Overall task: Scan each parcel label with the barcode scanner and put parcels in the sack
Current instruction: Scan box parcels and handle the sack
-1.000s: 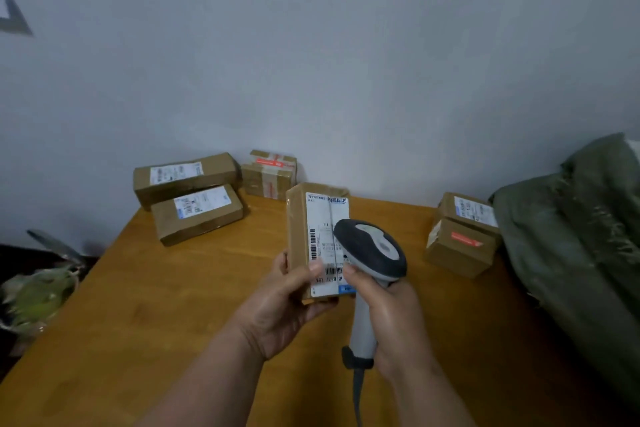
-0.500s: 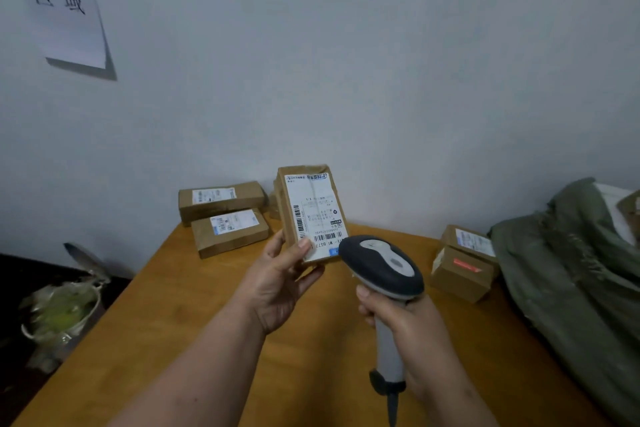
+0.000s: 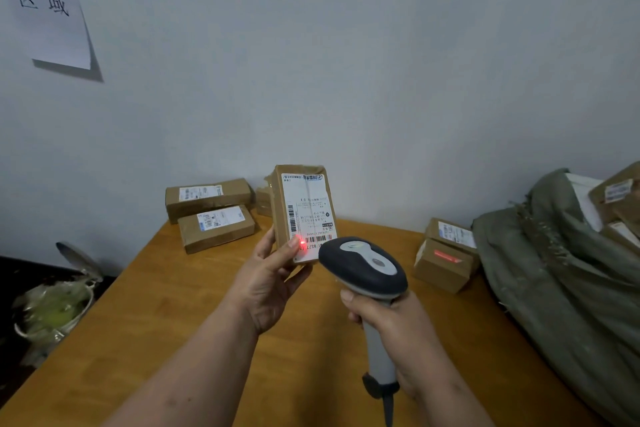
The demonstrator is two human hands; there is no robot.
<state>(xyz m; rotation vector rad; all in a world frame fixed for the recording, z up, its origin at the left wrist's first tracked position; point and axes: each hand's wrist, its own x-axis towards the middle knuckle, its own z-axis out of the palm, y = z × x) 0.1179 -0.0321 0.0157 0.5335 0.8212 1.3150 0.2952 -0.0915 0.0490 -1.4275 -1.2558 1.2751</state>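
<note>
My left hand point(image 3: 268, 282) grips the lower end of a brown cardboard parcel point(image 3: 302, 211), held upright above the wooden table point(image 3: 173, 315) with its white label facing me. A red light spot shows on the label's lower left, beside my thumb. My right hand point(image 3: 391, 326) grips the handle of a grey and dark barcode scanner point(image 3: 363, 270), whose head points at the parcel's bottom right corner. A green sack point(image 3: 554, 270) lies at the right with several parcels point(image 3: 616, 198) in its open mouth.
Two long parcels point(image 3: 211, 210) lie at the table's far left by the wall, another sits behind the held one. Two stacked boxes point(image 3: 446, 253) stand beside the sack. A lined bin point(image 3: 55, 308) sits on the floor left. A paper sign point(image 3: 45, 3) hangs on the wall.
My left hand has lifted the parcel away from the scanner, and my right hand drew the scanner back. A red scan light now shows on the label. My view tilted upward.
</note>
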